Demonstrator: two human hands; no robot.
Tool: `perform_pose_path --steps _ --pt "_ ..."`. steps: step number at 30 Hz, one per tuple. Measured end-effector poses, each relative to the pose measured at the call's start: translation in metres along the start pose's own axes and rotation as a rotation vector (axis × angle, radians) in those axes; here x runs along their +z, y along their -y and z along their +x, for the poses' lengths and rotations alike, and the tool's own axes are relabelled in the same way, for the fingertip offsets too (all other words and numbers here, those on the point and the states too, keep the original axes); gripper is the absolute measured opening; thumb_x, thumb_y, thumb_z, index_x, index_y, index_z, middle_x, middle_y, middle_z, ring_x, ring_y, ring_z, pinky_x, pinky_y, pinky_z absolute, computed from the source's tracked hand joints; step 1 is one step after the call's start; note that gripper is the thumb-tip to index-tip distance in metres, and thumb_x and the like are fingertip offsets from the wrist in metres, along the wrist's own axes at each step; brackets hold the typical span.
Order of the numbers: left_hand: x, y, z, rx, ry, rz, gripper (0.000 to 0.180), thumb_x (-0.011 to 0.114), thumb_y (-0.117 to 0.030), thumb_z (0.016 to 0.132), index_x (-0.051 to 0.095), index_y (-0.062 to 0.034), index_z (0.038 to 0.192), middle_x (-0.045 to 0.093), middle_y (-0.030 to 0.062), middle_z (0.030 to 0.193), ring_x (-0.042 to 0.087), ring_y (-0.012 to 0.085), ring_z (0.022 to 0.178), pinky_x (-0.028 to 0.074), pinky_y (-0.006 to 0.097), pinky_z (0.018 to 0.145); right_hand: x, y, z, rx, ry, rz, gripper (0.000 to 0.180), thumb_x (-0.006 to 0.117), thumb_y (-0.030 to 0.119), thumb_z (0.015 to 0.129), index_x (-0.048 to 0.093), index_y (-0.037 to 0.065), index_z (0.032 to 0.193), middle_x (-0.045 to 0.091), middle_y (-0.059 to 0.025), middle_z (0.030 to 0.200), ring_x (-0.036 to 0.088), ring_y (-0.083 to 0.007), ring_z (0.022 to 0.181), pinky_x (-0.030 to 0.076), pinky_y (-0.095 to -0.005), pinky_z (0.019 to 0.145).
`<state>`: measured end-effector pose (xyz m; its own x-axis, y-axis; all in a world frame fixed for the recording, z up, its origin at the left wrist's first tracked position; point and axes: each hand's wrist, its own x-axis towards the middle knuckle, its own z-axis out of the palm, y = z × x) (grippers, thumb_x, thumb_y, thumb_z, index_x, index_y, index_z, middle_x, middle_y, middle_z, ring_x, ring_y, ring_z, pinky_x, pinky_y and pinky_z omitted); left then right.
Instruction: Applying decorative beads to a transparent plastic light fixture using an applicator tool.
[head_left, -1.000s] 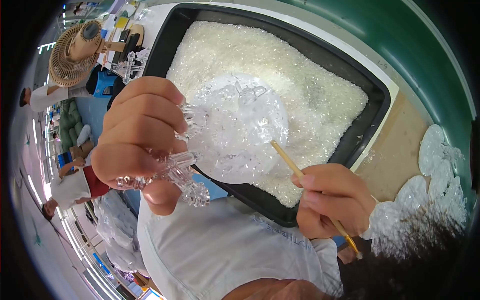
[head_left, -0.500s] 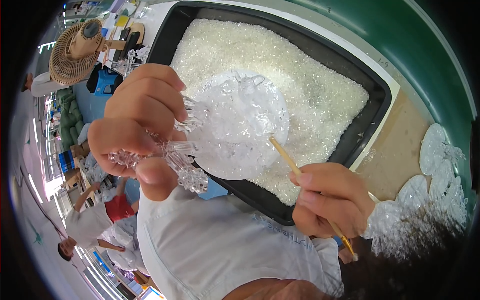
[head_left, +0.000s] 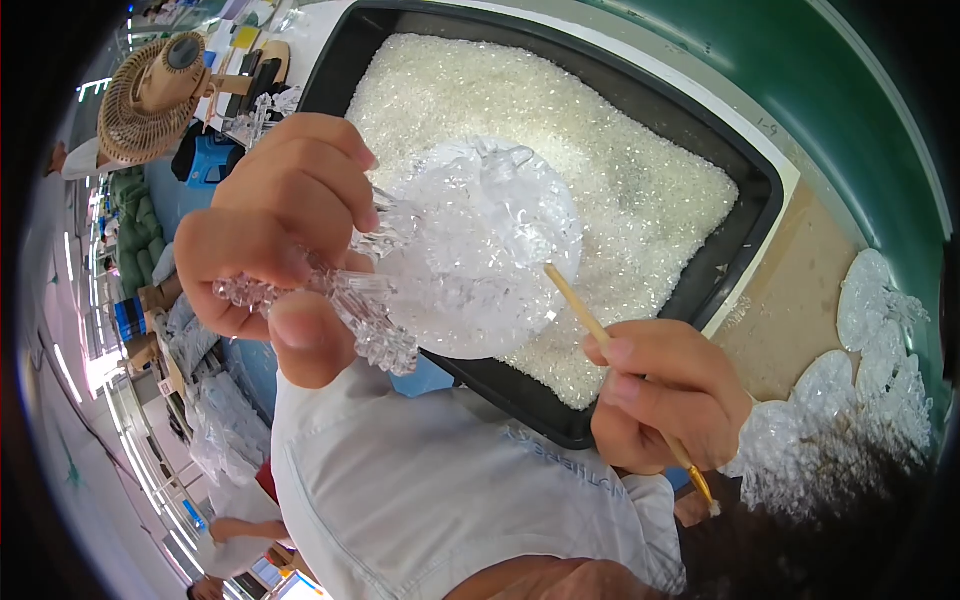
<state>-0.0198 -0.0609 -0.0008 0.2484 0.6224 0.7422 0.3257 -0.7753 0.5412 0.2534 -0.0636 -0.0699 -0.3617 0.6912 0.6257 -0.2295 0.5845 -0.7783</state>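
Since the earlier frame: left hand (head_left: 285,235) tilting the clear crystal ornament (head_left: 465,250) slightly, stick tip creeping up along its right edge; fan in the background swinging round.

Left hand closed, gripping the ornament by its spiky clear stem (head_left: 345,300), thumb underneath, fingers curled over the top. Holding the round disc part up over the near edge of the black tray (head_left: 740,235), which is filled with clear crystal bits (head_left: 600,160).

Right hand (head_left: 665,395) closed, pinching a thin wooden brush-stick (head_left: 590,325), tip touching the disc's right rim.

Step in hand, judging by contact: dabbing or setting small pieces on the disc face. Next move probably needing a steady left grip and fine tip placement.

More finished clear discs (head_left: 860,400) lying at the right edge of the tabletop (head_left: 790,300), well apart from the tray.
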Motion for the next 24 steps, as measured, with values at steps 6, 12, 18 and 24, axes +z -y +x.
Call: perform_pose_path --steps 6,12,18,24 --pt "-0.002 0.000 0.000 -0.065 0.039 0.047 0.024 0.054 -0.032 0.098 0.045 -0.0107 0.092 0.055 0.0063 0.060 0.053 0.0238 0.057 0.042 0.047 0.065 -0.004 0.003 -0.002 -0.014 0.041 0.038 0.027 0.066 -0.015 0.071 0.059 -0.001 0.094 0.064 -0.0224 0.101 0.071 -0.0318 0.075 0.059 -0.0349 0.060" --pt "-0.006 0.001 0.003 -0.001 0.141 0.060 0.024 0.052 -0.031 0.100 0.044 -0.0099 0.093 0.055 0.0068 0.062 0.054 0.0238 0.058 0.042 0.048 0.064 -0.006 0.007 0.008 0.018 0.185 -0.026 0.037 0.070 -0.016 0.068 0.060 -0.001 0.100 0.064 -0.0232 0.103 0.071 -0.0319 0.076 0.058 -0.0333 0.061" --pt "-0.006 -0.006 0.001 0.013 0.207 0.137 0.036 0.052 -0.043 0.100 0.042 -0.0096 0.093 0.057 0.0078 0.064 0.055 0.0240 0.059 0.044 0.048 0.066 -0.007 0.005 0.006 0.034 0.163 0.036 0.039 0.071 -0.016 0.066 0.060 -0.001 0.100 0.064 -0.0224 0.103 0.071 -0.0320 0.077 0.059 -0.0336 0.062" --pt "-0.005 -0.009 0.003 0.032 0.215 0.179 0.039 0.051 -0.046 0.100 0.042 -0.0089 0.092 0.056 0.0090 0.064 0.055 0.0243 0.059 0.045 0.049 0.067 -0.008 0.004 0.006 0.004 0.168 0.025 0.036 0.072 -0.014 0.067 0.059 -0.001 0.099 0.064 -0.0227 0.104 0.071 -0.0314 0.076 0.059 -0.0349 0.061"
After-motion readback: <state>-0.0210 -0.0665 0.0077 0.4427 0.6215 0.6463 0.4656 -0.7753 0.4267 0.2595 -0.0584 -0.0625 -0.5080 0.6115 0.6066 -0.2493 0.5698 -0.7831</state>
